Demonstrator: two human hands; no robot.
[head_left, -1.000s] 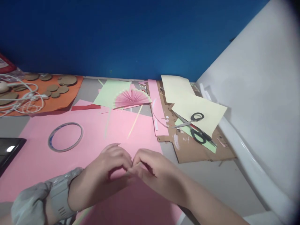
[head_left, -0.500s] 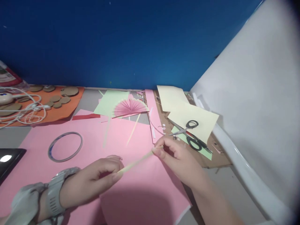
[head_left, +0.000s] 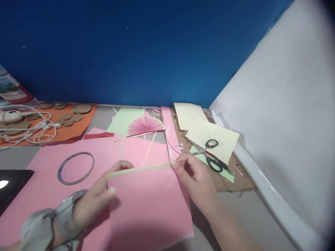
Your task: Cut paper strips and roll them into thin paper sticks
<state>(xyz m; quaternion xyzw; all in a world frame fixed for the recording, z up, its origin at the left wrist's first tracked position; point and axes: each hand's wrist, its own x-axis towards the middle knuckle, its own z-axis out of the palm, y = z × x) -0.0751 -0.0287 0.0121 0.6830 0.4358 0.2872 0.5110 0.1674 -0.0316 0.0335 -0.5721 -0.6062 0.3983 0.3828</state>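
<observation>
A pink paper sheet [head_left: 150, 204] is tilted up in front of me, a narrow pale yellow-green strip [head_left: 140, 169] running along its top edge. My right hand [head_left: 196, 183] pinches the top right corner between thumb and fingers. At the left edge, my left hand [head_left: 98, 198] has its thumb lifted away on the near side, slightly blurred, and its fingers reach partly behind the sheet. A larger pink sheet [head_left: 86, 198] lies flat underneath. Beyond the hands rests a pleated pink paper fan [head_left: 146, 125] with a pale rim.
Black-handled scissors [head_left: 214, 164] lie on cream paper [head_left: 213, 134] and a green piece at right. A tape roll [head_left: 75, 168] sits at left, near a black device [head_left: 15, 186]. White cables [head_left: 39, 134] and cardboard discs [head_left: 81, 108] cover orange paper. A blue wall [head_left: 146, 52] stands behind.
The strip has swung from slanted to nearly level, and the pink sheet's face now shows below it. My left hand has moved left and its thumb has come off the strip.
</observation>
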